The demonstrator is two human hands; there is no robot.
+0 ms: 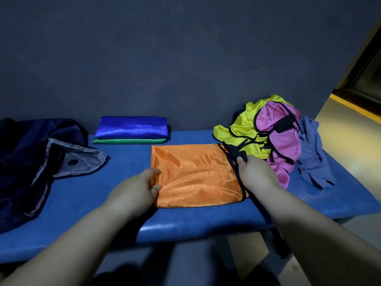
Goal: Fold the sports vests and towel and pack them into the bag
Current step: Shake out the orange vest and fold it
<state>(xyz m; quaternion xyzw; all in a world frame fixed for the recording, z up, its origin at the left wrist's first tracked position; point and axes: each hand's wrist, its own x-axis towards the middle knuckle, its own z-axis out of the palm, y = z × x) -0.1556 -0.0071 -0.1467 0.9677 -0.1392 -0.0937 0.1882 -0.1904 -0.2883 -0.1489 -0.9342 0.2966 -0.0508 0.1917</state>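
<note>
An orange vest (195,174) lies folded flat in the middle of the blue bench (123,162). My left hand (136,188) grips its left edge, thumb on top. My right hand (255,174) pinches the black-trimmed right edge. Behind, a folded blue vest (132,127) lies on a folded green vest (127,141). At the right, a crumpled yellow vest (243,129) and a pink vest (284,145) are heaped together, with a grey-blue towel (311,155) beside them. A dark navy bag (31,162) lies open at the left.
A dark wall (185,58) stands directly behind the bench. The bench's right end drops to a yellowish floor (346,137). Its front edge (185,228) runs just before my forearms.
</note>
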